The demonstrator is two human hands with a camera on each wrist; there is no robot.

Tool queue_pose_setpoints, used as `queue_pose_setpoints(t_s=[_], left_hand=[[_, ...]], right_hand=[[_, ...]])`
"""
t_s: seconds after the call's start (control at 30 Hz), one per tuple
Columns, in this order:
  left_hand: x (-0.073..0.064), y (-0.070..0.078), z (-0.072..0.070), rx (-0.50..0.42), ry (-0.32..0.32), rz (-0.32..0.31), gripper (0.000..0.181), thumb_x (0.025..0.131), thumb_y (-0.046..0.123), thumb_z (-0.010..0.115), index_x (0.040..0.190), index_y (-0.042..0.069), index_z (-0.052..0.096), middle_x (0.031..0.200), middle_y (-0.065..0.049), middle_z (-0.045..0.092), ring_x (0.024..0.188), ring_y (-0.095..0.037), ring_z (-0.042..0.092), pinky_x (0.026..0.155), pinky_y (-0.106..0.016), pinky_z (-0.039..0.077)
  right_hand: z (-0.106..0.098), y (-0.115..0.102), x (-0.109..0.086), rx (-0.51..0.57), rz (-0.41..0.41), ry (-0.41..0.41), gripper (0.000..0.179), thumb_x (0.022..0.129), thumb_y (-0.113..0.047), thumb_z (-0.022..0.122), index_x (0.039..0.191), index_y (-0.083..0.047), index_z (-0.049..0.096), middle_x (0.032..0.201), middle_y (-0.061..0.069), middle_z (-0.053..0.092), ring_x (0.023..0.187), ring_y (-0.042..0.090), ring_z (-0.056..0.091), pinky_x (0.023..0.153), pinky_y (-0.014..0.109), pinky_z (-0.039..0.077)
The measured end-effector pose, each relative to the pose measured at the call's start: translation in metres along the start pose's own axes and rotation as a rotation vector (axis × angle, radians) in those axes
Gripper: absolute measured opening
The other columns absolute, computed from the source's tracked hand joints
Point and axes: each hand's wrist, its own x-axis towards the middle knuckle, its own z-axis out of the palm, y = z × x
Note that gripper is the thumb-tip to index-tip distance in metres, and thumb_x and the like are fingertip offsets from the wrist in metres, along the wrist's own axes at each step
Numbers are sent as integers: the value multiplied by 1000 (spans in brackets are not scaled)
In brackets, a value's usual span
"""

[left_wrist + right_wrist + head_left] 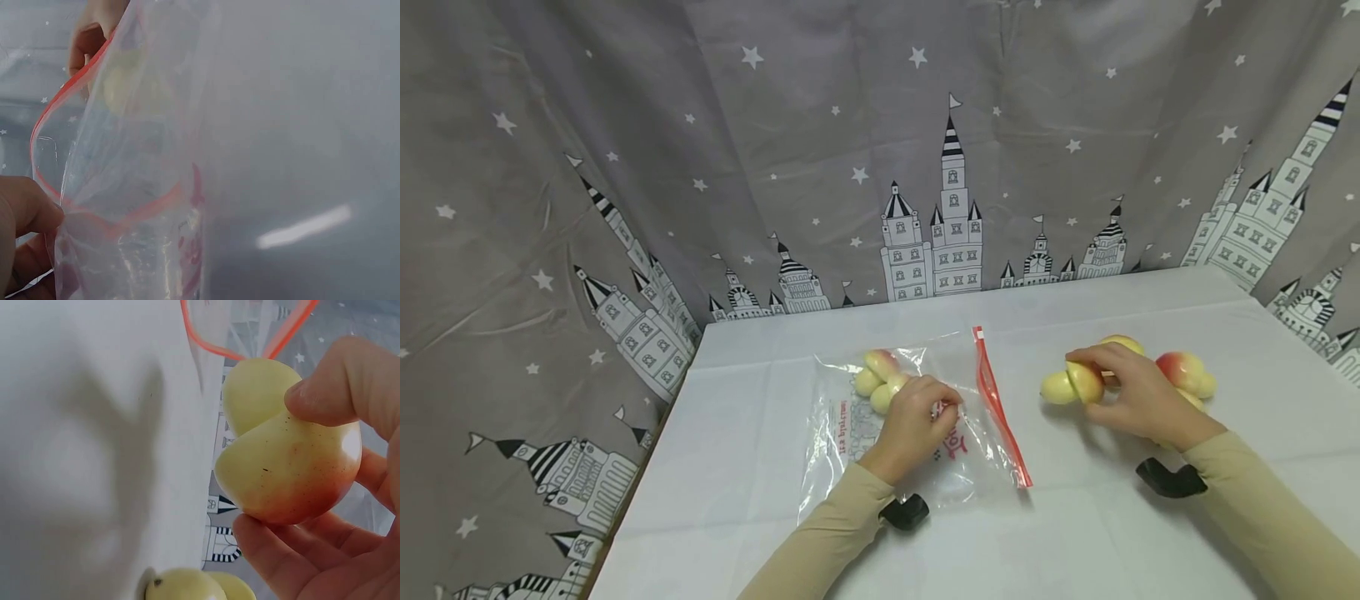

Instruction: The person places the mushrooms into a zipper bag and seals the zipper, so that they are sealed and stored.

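A clear zip bag (958,479) with a red zip strip (992,392) lies on the table, several yellow-green and reddish fruits (880,363) inside it. My left hand (917,417) pinches the bag's upper film between thumb and fingers. In the left wrist view the bag's red-edged mouth gapes, and the left thumb (34,206) is at its edge. To the right, my right hand (1131,396) grips a yellow fruit with a red blush (294,469), which looks like a peach. A yellow-green fruit (256,394) sits against it, seemingly carried along.
More fruits lie near the right hand: a red-and-yellow one (1180,371) and a yellow one (1123,342) partly behind the hand. A white cloth covers the table (737,433). Behind it hangs a grey curtain (820,125) printed with castles and stars.
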Motion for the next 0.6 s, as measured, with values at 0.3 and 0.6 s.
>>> queue_pose_setpoints(t_s=[0.3, 0.6], left_hand=[[0, -1, 0, -3, -3, -4, 13, 81, 2, 67, 87, 10, 75, 83, -2, 72, 78, -16, 62, 74, -27, 50], [0, -1, 1, 17, 16, 15, 13, 80, 1, 68, 86, 11, 75, 82, 0, 71, 77, -15, 62, 74, -25, 51]], right_hand=[[14, -3, 11, 23, 29, -7, 60, 66, 6, 78, 124, -3, 67, 116, 13, 69, 98, -3, 53, 83, 7, 52], [30, -9, 19, 55, 32, -54, 61, 67, 5, 76, 126, -1, 65, 120, 16, 68, 101, 5, 56, 83, 29, 61]])
